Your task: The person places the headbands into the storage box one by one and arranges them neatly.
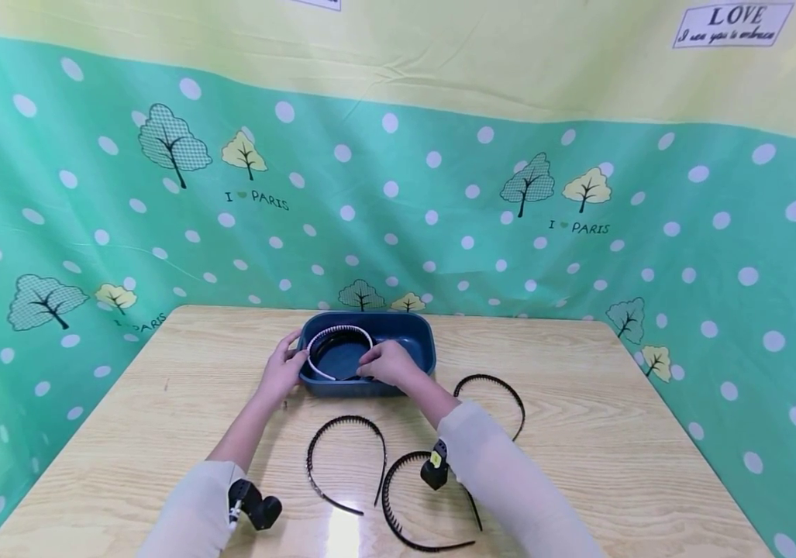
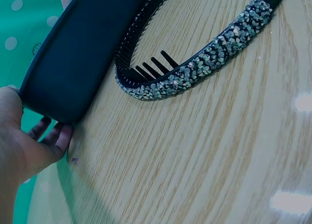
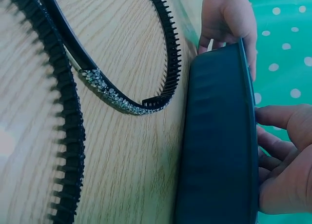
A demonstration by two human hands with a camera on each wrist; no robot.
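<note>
"Logging the bin (image 1: 370,390) first. Position?"

"Near the far edge of the tabletop (image 1: 579,449), slightly left of that edge's midpoint."

"And the left hand (image 1: 284,367)?"

"Gripping the bin's left end: thumb at the rim, fingers bent against the outer wall."

"State of the right hand (image 1: 391,363)?"

"Reaching in over the front rim. Fingers bent, tips close together beside the white headband (image 1: 312,341). Cannot tell whether they pinch anything; the tips show too small."

"Bin contents?"

"The white headband, in the left half. A black headband (image 1: 340,336) shows within its curve."

"Rest of the surface?"

"Three more items. A plain dark headband (image 1: 519,403) lies off the bin's right front corner, partly hidden by the right sleeve (image 1: 509,473). A stone-studded headband (image 2: 195,70) lies in front of the bin. A toothed headband (image 1: 387,504) lies closest to the near edge, teeth pointing inward."
</note>
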